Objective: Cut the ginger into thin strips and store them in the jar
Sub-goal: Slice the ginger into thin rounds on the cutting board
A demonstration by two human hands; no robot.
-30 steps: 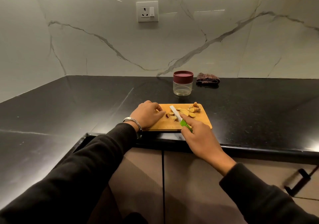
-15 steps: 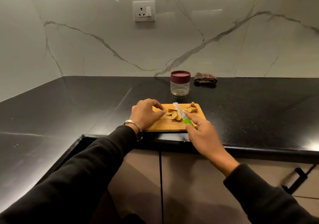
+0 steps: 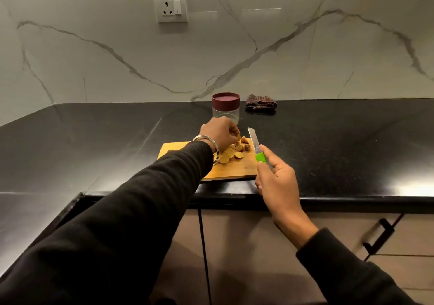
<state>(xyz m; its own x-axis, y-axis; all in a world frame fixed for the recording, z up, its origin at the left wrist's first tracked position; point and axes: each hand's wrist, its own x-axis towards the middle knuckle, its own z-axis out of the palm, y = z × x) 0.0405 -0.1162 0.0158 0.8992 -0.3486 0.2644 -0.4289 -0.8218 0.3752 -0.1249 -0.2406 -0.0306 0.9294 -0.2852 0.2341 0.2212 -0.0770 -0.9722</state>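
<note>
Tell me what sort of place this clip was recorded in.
Most likely a home kitchen: a black stone countertop with cabinets beneath, a marble backsplash with a wall socket, and ginger slices on a cutting board.

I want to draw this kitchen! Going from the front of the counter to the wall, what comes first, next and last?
Cutting board → ginger slices → jar → folded cloth → wall socket.

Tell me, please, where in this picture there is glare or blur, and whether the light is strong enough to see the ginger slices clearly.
Head view: warm, dim light; bright glare on the black countertop at right. The ginger slices on the cutting board are soft but distinguishable. The cabinet handle at lower right is smeared by motion blur. The wide lens bends the counter edges.
</note>
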